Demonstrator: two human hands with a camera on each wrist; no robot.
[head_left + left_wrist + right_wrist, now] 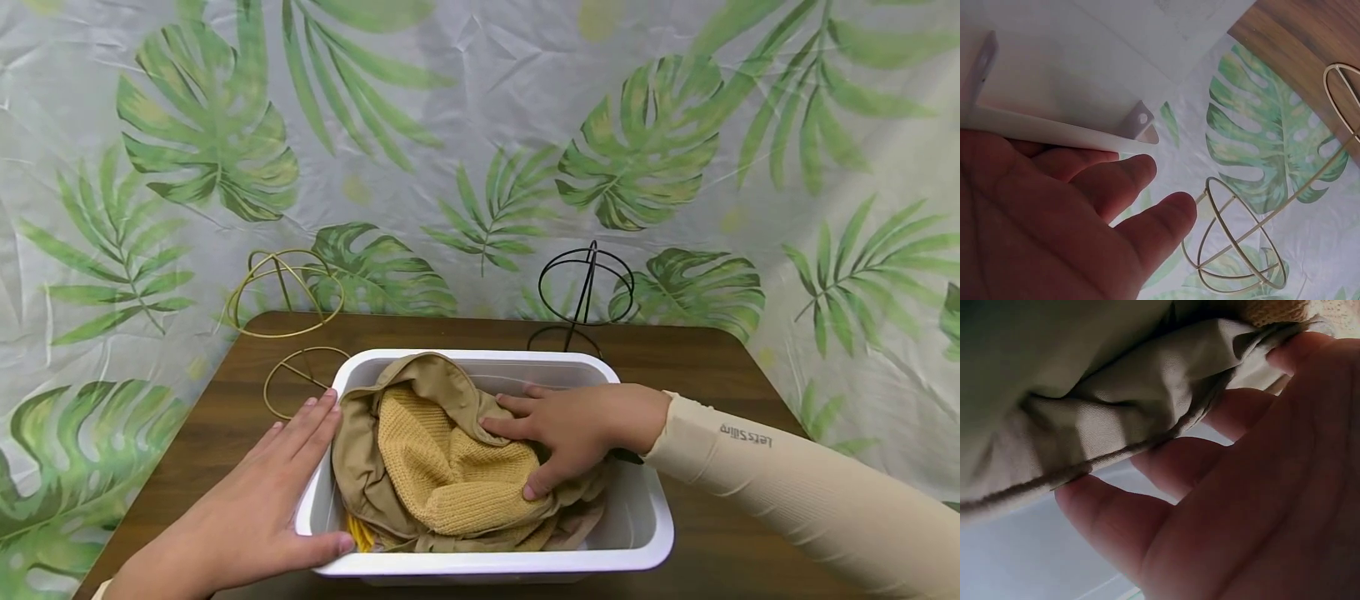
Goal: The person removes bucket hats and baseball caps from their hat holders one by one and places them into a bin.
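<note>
A white plastic tub [577, 560] on the table holds a khaki cloth hat [360, 467] with a mustard knitted piece [442, 450], perhaps a knit hat, lying in its hollow. My left hand [247, 492] rests along the tub's left rim, fingers straight and thumb over the front corner. In the left wrist view its fingers [1166, 231] lie beside the tub's outer wall [1085, 62]. Inside the tub, my right hand [573, 425] spreads over the right side of the hats. The right wrist view has its fingertips touching the khaki edge [1129, 447].
Behind the tub stand a gold wire stand [288, 333] at left and a black wire stand [585, 292] at right. Yellow strands [360, 533] show in the tub's front left corner. The brown wooden table [690, 358] meets a leaf-patterned cloth backdrop [495, 100].
</note>
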